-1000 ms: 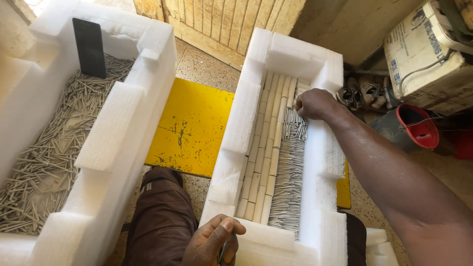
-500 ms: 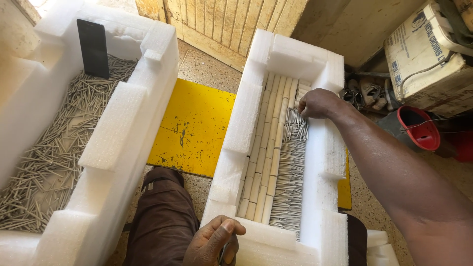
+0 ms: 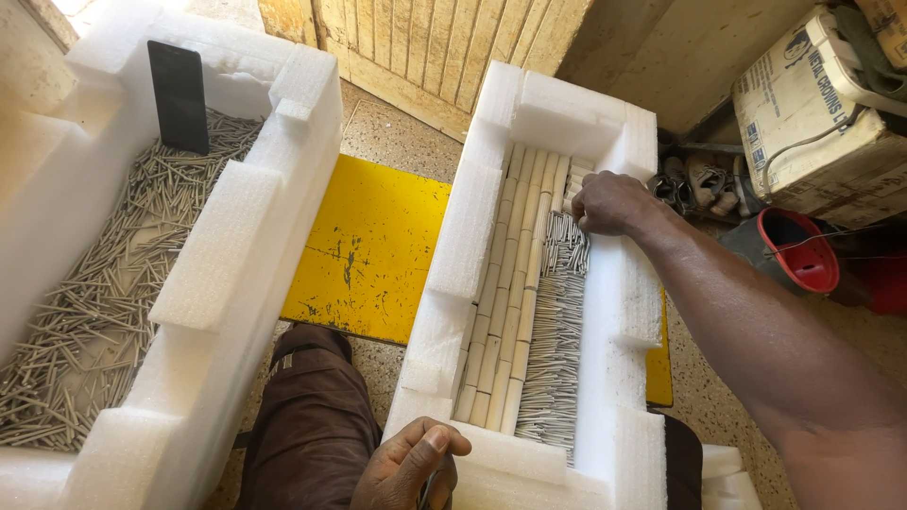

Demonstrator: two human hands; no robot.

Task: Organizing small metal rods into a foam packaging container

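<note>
As I look down from the head camera, the right foam tray (image 3: 472, 212), a long trough of white, pitted packing foam with stepped, notched walls, serves as my landmark. Inside it, against its left wall, lie rows of pale bamboo-like sticks (image 3: 505, 312) set end to end lengthwise; beside them, toward the right wall, a band of thin grey metal rods (image 3: 553, 359) is packed crosswise, side by side. The right hand (image 3: 609, 203) rests at the far end of that band, fingers curled together and pressing down on the topmost rods. The left hand (image 3: 406, 467) sits at the tray's near left corner, fingers bent over a small object I cannot make out; whether it grips firmly I cannot tell. Compared with half a second ago, the right hand has barely shifted along the rod band, and the left hand has stayed put. Left of the tray a scuffed yellow board (image 3: 368, 250) lies flat on the floor, and beyond it a second foam tray (image 3: 246, 236) holds loose, scattered grey rods.
</note>
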